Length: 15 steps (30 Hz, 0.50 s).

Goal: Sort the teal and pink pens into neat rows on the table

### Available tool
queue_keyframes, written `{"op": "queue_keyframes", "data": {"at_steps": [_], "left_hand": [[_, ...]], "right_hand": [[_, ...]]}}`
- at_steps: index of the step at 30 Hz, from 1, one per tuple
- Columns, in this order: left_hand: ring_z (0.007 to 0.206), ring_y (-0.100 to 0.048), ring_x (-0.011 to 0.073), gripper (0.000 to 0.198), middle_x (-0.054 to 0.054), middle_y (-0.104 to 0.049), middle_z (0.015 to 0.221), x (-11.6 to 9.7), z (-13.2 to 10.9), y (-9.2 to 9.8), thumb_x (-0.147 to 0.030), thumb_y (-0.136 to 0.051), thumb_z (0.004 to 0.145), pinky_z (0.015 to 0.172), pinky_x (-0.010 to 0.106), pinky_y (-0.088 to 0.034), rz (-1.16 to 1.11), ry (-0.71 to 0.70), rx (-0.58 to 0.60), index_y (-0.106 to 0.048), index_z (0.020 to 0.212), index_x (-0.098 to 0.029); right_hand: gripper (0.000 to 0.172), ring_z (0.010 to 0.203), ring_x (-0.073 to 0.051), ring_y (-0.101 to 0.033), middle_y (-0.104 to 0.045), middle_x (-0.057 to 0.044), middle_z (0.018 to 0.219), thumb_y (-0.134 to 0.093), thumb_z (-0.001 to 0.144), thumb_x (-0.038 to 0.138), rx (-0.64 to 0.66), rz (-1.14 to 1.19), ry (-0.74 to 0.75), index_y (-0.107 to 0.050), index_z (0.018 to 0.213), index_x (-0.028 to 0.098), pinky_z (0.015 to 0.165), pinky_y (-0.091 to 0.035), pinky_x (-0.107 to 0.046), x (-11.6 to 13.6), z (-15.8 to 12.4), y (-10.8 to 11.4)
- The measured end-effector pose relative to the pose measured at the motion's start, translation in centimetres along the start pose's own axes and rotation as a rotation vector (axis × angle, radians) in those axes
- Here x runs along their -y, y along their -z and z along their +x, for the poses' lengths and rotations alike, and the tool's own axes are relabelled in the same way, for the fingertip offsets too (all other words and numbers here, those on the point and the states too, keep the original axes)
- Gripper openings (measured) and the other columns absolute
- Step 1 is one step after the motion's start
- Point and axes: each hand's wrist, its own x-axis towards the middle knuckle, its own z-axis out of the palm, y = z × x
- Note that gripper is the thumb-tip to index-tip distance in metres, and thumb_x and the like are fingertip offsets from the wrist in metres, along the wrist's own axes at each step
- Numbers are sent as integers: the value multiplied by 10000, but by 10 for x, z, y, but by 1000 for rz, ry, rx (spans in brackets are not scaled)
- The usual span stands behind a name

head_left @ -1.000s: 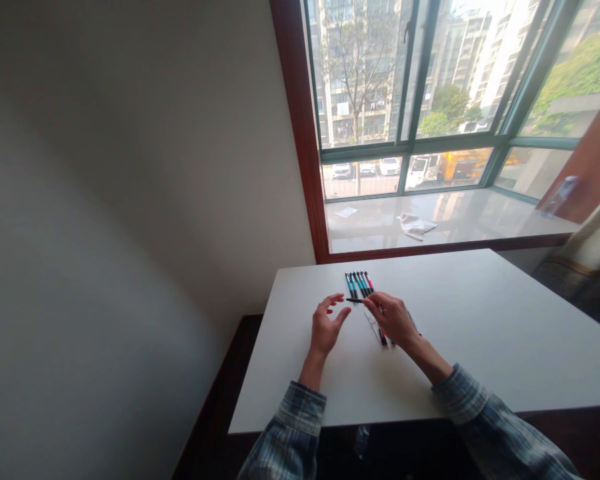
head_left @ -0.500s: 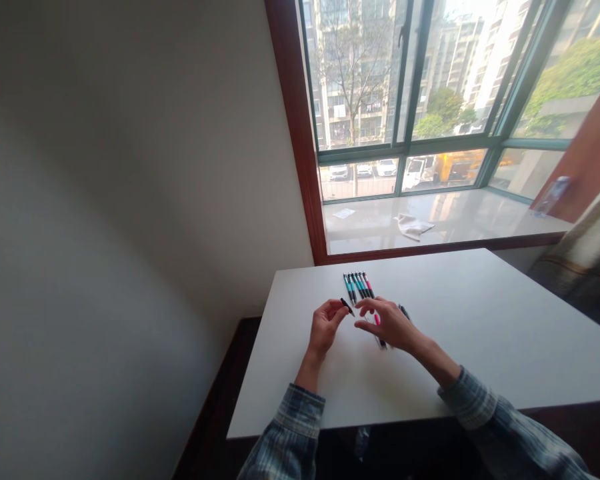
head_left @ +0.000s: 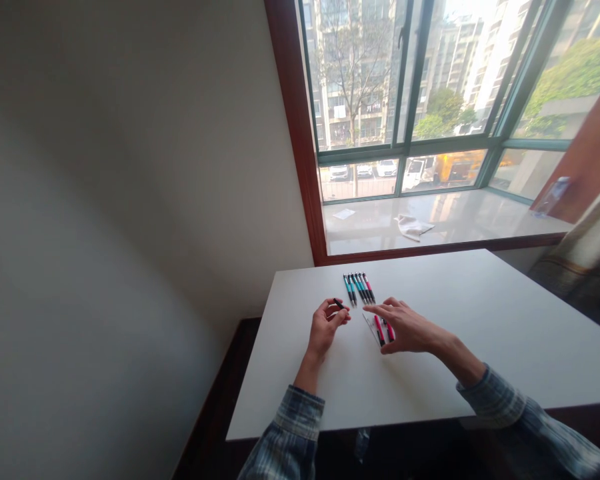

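Observation:
My left hand (head_left: 324,325) pinches a short black pen part (head_left: 339,303) between thumb and fingers, a little above the tabletop. My right hand (head_left: 406,327) is open, thumb and fingers spread over a small group of pen pieces. Under and beside it lie a pink-and-black pen piece (head_left: 379,329), a second pink piece (head_left: 391,331) partly covered by the hand, and a thin pale rod like a refill (head_left: 369,325). Farther back, several teal-and-black pens (head_left: 349,289) are lined up side by side, with a pink-and-black pen (head_left: 369,287) at the row's right end.
Everything lies on a white table (head_left: 500,333), its left edge near a grey wall (head_left: 130,200). Behind the table is a window sill (head_left: 365,233) holding a crumpled white cloth (head_left: 413,227), a paper (head_left: 345,214) and a clear bottle (head_left: 553,197). A curtain (head_left: 575,250) hangs at right.
My right hand has moved right and toward me, away from the left hand, and now hovers over the pink pieces. The black part in my left hand has tilted and shifted slightly left.

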Motion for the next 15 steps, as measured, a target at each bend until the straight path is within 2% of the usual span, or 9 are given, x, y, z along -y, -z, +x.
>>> {"op": "queue_keyframes", "data": {"at_steps": [5, 7, 10, 15], "left_hand": [[676, -646, 142, 432, 66, -725, 853, 2, 2, -1, -434, -850, 724, 682, 279, -520, 20, 32, 0, -735, 1015, -136], [681, -635, 141, 415, 65, -724, 828, 3, 2, -1, -427, -855, 727, 678, 269, -507, 24, 30, 3, -754, 995, -128], [712, -647, 162, 410, 76, -739, 811, 4, 1, 0, -429, -861, 729, 707, 284, -510, 31, 33, 45, -773, 988, -123], [889, -705, 256, 474, 142, -778, 1007, 0, -3, 0, -480, -840, 750, 825, 374, -542, 2, 68, 149, -781, 1063, -128]], "right_hand": [[972, 1071, -335, -578, -737, -95, 1086, -933, 619, 348, 37, -50, -45, -485, 1480, 297, 903, -481, -454, 4, 1, 4], [1005, 1092, -332, -572, -717, -94, 1129, -924, 640, 330, -24, -59, -44, -430, 1514, 297, 923, -488, -470, 14, 3, 7], [1052, 1162, -328, -554, -651, -93, 1303, -889, 692, 261, -142, -50, 22, -310, 1567, 329, 968, -493, -504, 35, 7, 5], [1085, 1215, -324, -552, -603, -83, 1399, -850, 726, 169, -217, -15, 122, -225, 1595, 349, 979, -528, -525, 57, 14, -11]]}}
